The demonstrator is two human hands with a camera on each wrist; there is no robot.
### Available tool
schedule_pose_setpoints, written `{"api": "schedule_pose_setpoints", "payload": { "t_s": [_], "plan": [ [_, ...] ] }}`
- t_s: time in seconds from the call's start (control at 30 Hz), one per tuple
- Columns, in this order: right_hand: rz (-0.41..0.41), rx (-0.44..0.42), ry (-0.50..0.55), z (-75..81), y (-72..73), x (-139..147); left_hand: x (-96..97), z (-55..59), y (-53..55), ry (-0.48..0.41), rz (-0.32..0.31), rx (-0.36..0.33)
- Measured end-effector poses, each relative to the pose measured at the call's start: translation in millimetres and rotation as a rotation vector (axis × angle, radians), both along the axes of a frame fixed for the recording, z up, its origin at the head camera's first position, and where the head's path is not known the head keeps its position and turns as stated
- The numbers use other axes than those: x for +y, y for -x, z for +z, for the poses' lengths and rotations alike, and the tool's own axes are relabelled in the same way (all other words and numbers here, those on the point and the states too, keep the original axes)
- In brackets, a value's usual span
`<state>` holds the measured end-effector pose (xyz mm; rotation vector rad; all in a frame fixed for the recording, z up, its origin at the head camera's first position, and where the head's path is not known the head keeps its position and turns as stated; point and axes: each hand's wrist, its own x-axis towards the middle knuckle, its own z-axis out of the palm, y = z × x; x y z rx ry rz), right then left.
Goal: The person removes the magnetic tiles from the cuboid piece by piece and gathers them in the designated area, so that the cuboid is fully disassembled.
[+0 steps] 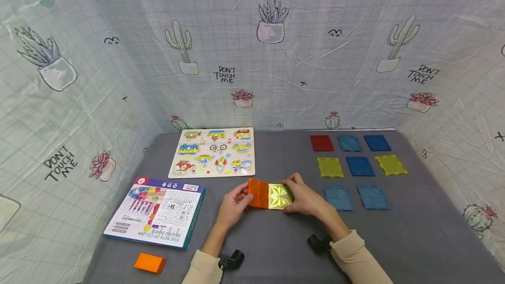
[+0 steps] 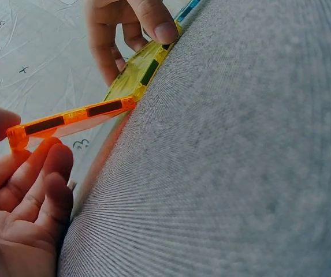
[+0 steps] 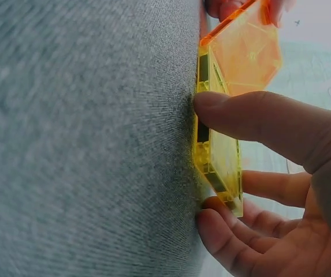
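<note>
An orange translucent magnetic tile (image 1: 258,193) is pinched at its outer edge by my left hand (image 1: 232,206), thumb on top and fingers beneath. That edge is raised off the table, so the tile slopes down to the right. Its lower edge meets a yellow magnetic tile (image 1: 279,197), as the left wrist view shows, with dark strips along the orange side (image 2: 70,118). My right hand (image 1: 304,196) holds the yellow tile by opposite edges, the thumb on the near side. In the right wrist view the yellow tile (image 3: 222,170) lies at the grey surface.
Right of my hands lie several loose tiles in rows, among them a red tile (image 1: 321,143), a dark blue tile (image 1: 360,166) and a light blue tile (image 1: 338,198). A picture puzzle board (image 1: 213,152), a boxed set (image 1: 158,211) and an orange block (image 1: 150,263) occupy the left.
</note>
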<state>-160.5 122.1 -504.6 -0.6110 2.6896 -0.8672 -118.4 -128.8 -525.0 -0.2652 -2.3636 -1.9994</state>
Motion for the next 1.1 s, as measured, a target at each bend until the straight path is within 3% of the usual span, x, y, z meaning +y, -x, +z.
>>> {"api": "schedule_pose_setpoints", "payload": {
  "t_s": [0.07, 0.27, 0.43, 0.83, 1.1],
  "plan": [
    [0.001, -0.005, -0.001, -0.5, 0.4, 0.4, 1.0, 0.5, -0.3, -0.010, 0.039, -0.010],
    [0.003, -0.018, 0.002, -1.5, -0.1, 1.7, -1.2, -30.0, 10.6, -0.039, 0.106, -0.007],
    [-0.001, -0.015, 0.005, -1.1, -1.1, 2.5, -1.8, -29.2, 9.5, -0.026, 0.116, -0.009],
    [-0.006, 0.005, 0.004, -1.1, -2.4, 8.3, 2.6, -25.8, 11.8, 0.029, 0.146, -0.085],
    [-0.056, 0.009, 0.042, -0.2, -1.5, 14.6, 1.1, -28.1, 11.7, -0.042, 0.108, -0.099]
  ]
}}
